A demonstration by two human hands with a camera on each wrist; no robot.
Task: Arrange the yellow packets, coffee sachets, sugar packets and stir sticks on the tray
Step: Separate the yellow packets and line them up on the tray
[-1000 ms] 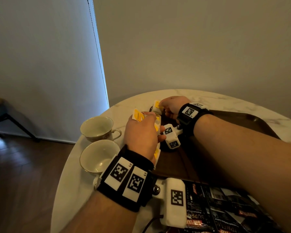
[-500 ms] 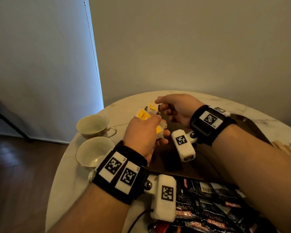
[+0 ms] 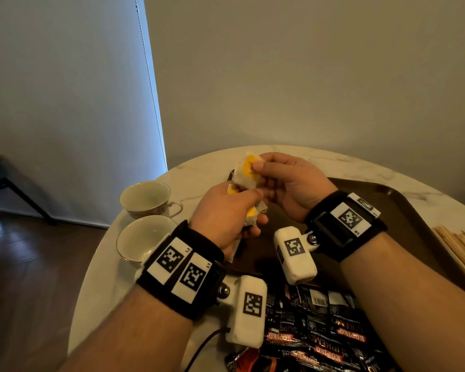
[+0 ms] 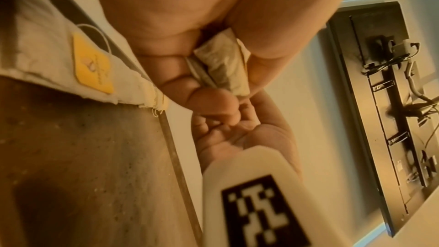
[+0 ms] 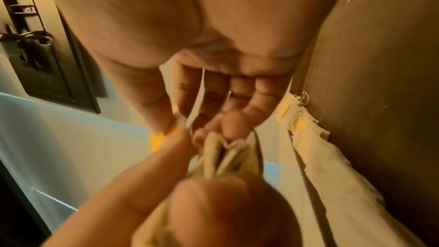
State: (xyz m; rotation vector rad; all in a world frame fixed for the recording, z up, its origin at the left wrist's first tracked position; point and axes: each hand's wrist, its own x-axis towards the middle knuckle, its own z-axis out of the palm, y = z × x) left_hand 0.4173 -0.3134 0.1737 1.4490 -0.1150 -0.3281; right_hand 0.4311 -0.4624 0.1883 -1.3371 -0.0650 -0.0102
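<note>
Both hands lifted off the dark brown tray [image 3: 403, 210]: left hand [image 3: 226, 216] grips the white yellow-tagged packets [image 3: 249, 171] bundle above its far-left corner, right hand [image 3: 293, 183] pinching one off. Placement resumes next.

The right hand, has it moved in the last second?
Yes. The right hand, pinching a yellow packet, has lifted off the tray and drawn back from the tray's far left corner, toward the person.
</note>
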